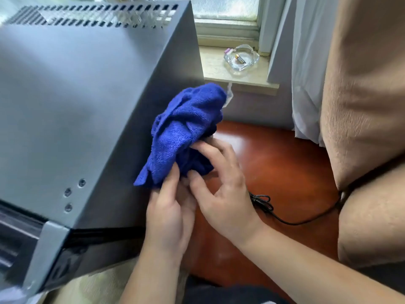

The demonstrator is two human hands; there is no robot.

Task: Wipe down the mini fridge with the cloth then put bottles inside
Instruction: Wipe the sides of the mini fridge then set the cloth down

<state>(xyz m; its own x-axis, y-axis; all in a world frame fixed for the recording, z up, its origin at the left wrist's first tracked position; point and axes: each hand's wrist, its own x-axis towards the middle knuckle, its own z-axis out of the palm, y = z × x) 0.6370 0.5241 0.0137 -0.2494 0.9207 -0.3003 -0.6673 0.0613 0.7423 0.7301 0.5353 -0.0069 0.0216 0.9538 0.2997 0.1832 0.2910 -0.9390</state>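
I'm watching the left hand [168, 216] and right hand [225, 194] both pinching the bunched blue cloth [186, 132] at the side of the mini fridge [87, 106]. Wadded so, it's risking skipped patches, and the power cord [266, 205] is lying near enough to snag.
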